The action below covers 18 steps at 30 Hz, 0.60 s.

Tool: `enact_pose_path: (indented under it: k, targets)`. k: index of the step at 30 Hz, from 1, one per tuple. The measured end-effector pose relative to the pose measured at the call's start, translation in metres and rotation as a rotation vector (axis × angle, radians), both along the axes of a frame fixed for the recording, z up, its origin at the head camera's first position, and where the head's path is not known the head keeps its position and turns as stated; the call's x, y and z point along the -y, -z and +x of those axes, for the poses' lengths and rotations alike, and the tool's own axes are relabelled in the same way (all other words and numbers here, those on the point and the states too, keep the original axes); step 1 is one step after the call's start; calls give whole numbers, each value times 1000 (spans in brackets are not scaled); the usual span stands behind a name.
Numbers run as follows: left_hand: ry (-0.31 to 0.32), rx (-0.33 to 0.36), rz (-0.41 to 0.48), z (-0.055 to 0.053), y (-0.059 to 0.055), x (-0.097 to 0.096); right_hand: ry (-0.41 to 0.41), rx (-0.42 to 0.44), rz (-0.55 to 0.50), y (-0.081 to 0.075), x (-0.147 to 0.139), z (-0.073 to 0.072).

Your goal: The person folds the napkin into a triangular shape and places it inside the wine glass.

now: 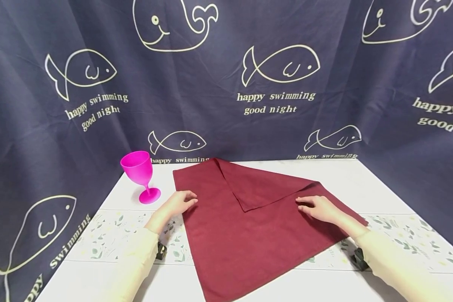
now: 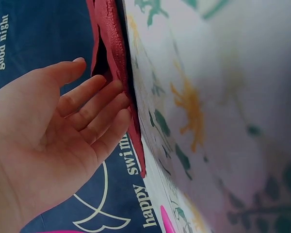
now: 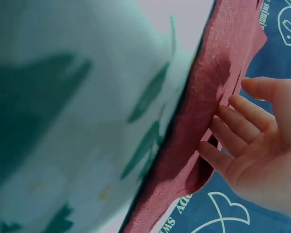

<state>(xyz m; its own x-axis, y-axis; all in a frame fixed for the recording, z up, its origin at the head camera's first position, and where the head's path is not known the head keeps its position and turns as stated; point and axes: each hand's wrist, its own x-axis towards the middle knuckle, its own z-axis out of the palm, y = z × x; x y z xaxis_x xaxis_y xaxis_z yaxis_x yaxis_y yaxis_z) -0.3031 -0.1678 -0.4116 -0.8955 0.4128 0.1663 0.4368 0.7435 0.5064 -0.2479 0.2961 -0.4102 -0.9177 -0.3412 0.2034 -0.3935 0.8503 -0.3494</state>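
Note:
A dark red cloth (image 1: 245,247) lies spread on the table, its far edge folded over so that one corner points toward me near the middle. My left hand (image 1: 182,202) is at the cloth's left edge, fingers relaxed and pinching nothing. In the left wrist view the fingers (image 2: 99,114) are gently bent close to the red cloth (image 2: 117,53). Over the right part of the cloth is my right hand (image 1: 318,208), its fingers loosely extended. The right wrist view has the fingertips (image 3: 222,110) at or just above the cloth (image 3: 196,114); contact is hard to tell.
A bright pink goblet (image 1: 137,170) stands upright at the table's back left, beyond my left hand. The white table (image 1: 362,184) has a leaf-patterned band across it. A dark blue curtain (image 1: 219,105) with fish drawings hangs behind and along both sides.

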Motion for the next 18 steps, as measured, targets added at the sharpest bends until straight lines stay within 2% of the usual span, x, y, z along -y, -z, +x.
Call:
enact_pose_path:
  k: [7,11,18]
  targets:
    - [7,-8,7,0,0,0,-10,0,7,-4,1,4]
    - [6,16,17,-1,1,0,0,8,6,-6,6,13]
    - [23,-15,15,-1,2,0,9,38,-3,-9,15,33]
